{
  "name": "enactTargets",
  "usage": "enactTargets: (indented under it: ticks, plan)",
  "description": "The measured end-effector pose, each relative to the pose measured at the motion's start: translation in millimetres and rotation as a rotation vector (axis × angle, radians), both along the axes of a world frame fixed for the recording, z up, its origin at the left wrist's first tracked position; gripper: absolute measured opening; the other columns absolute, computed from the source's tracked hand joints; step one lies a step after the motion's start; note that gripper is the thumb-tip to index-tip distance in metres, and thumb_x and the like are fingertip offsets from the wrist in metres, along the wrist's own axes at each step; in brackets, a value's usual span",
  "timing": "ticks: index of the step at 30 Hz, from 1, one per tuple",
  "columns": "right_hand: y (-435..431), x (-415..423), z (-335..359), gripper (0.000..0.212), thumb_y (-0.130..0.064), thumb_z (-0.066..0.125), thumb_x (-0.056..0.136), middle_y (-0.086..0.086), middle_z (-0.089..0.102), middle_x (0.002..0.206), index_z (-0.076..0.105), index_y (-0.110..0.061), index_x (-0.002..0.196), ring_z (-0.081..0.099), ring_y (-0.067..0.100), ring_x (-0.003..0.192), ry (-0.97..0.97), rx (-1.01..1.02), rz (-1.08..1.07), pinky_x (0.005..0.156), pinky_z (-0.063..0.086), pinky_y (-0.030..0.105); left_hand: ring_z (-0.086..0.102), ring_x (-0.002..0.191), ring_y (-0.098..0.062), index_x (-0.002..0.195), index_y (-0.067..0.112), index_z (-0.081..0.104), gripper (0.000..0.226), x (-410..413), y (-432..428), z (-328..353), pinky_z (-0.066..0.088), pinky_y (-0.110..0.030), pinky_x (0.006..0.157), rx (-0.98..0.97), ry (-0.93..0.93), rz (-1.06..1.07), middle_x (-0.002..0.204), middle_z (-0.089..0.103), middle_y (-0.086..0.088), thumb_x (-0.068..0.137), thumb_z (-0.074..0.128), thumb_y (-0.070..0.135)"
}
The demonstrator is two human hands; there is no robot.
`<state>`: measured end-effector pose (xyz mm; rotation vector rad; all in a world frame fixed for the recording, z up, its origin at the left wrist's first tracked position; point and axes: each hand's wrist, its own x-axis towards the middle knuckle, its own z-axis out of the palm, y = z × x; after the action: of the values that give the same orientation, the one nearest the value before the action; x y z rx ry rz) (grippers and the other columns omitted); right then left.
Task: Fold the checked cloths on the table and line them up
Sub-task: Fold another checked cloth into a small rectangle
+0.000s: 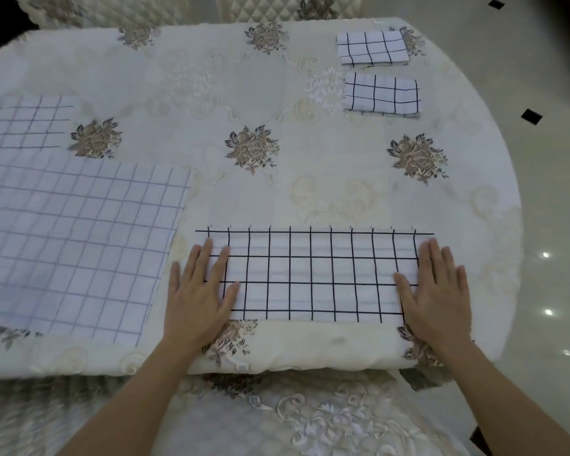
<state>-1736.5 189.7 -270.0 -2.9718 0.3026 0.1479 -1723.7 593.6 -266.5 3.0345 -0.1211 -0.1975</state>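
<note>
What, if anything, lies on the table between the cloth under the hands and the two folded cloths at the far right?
Nothing visible does. Between the half-folded cloth and the nearer folded cloth of the two there is only flowered tablecloth. The unfolded cloths lie off to the left.

This looks like the dining area of a home. A rounded table point(494, 179) is covered with a cream, quilted tablecloth point(277, 179) embroidered with brown flower bunches and pale scrollwork. At the far edge stand two chairs point(277, 8) whose backs wear diamond-quilted covers in the same floral fabric, and a matching seat cover point(310, 422) shows at the near edge. The floor point(547, 93) is glossy light tile set with small black diamond insets, and it mirrors points of ceiling light. The matched, decorative soft furnishings suit a household room.
</note>
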Motion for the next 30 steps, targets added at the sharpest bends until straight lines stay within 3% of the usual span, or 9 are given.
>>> enactTargets:
  ticks: [4, 7, 11, 19, 22, 26, 30]
  plan:
    - [20.3, 3.8, 4.2, 0.076, -0.055, 0.023, 0.098, 0.011, 0.015, 0.165, 0.021, -0.006, 0.156, 0.01, 0.029, 0.153, -0.08, -0.003, -0.052, 0.121, 0.012, 0.057, -0.002, 0.154, -0.019, 0.159, 0.028, 0.009, 0.068, 8.2, -23.0, 0.5, 0.008, -0.054, 0.123, 0.006, -0.045, -0.055, 0.168, 0.002, -0.001, 0.1, 0.02, 0.059]
    - [57.0, 13.6, 5.5, 0.071, -0.05, 0.031, 0.1, 0.013, 0.021, 0.164, 0.026, -0.006, 0.155, 0.015, 0.03, 0.152, -0.16, 0.048, 0.06, 0.122, 0.013, 0.056, 0.003, 0.154, -0.021, 0.159, 0.027, 0.015, 0.067, 19.2, -51.9, -1.7, 0.009, -0.054, 0.123, -0.001, -0.078, -0.143, 0.167, 0.005, -0.004, 0.1, 0.025, 0.058]
    - [80.9, 28.5, -2.6, 0.071, -0.054, 0.029, 0.1, 0.007, 0.018, 0.165, 0.021, -0.014, 0.158, 0.012, 0.027, 0.153, -0.115, 0.053, 0.135, 0.122, 0.014, 0.054, 0.0, 0.154, -0.019, 0.159, 0.029, 0.015, 0.066, 33.1, -69.1, -8.5, 0.01, -0.053, 0.123, -0.016, -0.067, -0.153, 0.167, 0.003, -0.002, 0.101, 0.026, 0.058]
    - [39.3, 33.9, -7.9, 0.072, -0.066, 0.009, 0.097, -0.004, -0.003, 0.168, 0.0, -0.03, 0.159, -0.009, 0.016, 0.153, -0.029, -0.02, 0.095, 0.125, 0.003, 0.047, 0.001, 0.154, -0.017, 0.159, 0.029, 0.015, 0.064, 40.4, -65.9, -12.1, 0.012, -0.051, 0.123, -0.04, -0.094, -0.136, 0.167, 0.004, 0.0, 0.101, 0.025, 0.056]
    - [40.0, 34.4, -3.6, 0.074, -0.067, 0.008, 0.097, -0.001, -0.004, 0.168, -0.001, -0.028, 0.159, -0.008, 0.02, 0.154, -0.005, -0.031, 0.082, 0.124, 0.005, 0.051, 0.003, 0.154, -0.019, 0.159, 0.027, 0.016, 0.066, 26.1, -63.6, -6.0, 0.011, -0.053, 0.123, -0.082, -0.101, -0.074, 0.167, 0.005, -0.001, 0.1, 0.026, 0.055]
    - [58.7, 14.6, 8.4, 0.077, -0.062, 0.023, 0.099, 0.009, 0.006, 0.167, 0.012, -0.017, 0.16, 0.007, 0.03, 0.154, -0.065, -0.034, 0.099, 0.123, 0.008, 0.051, -0.001, 0.154, -0.019, 0.159, 0.031, 0.01, 0.065, -4.5, -58.2, -6.5, 0.013, -0.055, 0.122, -0.037, -0.074, -0.088, 0.168, 0.001, 0.0, 0.1, 0.023, 0.055]
    - [56.0, -12.7, -0.4, 0.078, -0.065, 0.02, 0.098, 0.006, 0.003, 0.167, 0.007, -0.019, 0.16, 0.003, 0.025, 0.154, -0.023, -0.01, 0.109, 0.123, 0.014, 0.051, 0.0, 0.154, -0.019, 0.159, 0.032, 0.007, 0.066, -5.4, -58.6, -6.6, 0.012, -0.053, 0.122, -0.028, -0.064, -0.069, 0.168, 0.0, 0.0, 0.1, 0.021, 0.056]
